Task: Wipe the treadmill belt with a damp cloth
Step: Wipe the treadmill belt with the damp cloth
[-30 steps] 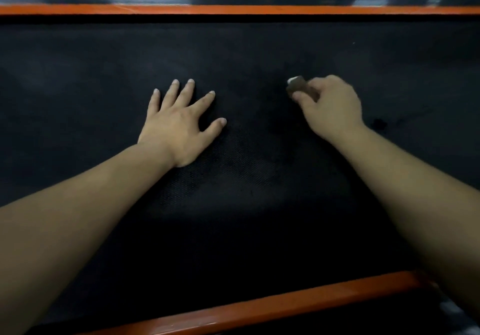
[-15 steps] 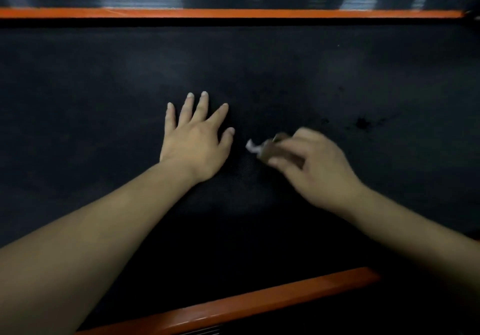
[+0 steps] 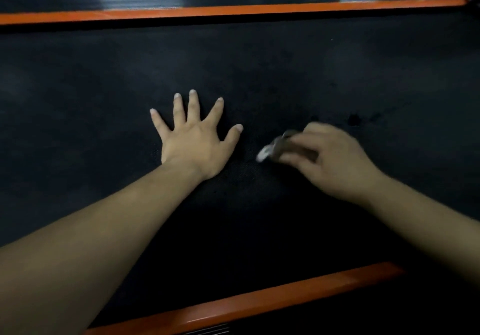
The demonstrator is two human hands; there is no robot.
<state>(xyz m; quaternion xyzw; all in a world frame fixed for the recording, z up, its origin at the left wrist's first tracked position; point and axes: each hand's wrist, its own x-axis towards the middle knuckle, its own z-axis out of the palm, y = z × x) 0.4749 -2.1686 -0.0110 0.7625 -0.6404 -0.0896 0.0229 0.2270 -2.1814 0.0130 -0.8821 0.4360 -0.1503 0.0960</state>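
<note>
1. The left hand [image 3: 197, 142] lies palm-down on the treadmill belt [image 3: 259, 69], its grip wide, with the fingers straight and spread.
2. The right hand [image 3: 335, 160] is blurred. Its grip is curled round a small cloth [image 3: 275, 147] low over the belt just right of the left thumb, with a pale corner sticking out.
3. There are two hands, one cloth and two orange side strips: the far rail [image 3: 233, 9] and the near rail [image 3: 259, 301].
4. A dark spot [image 3: 354, 119] marks the belt beyond the right hand.
</note>
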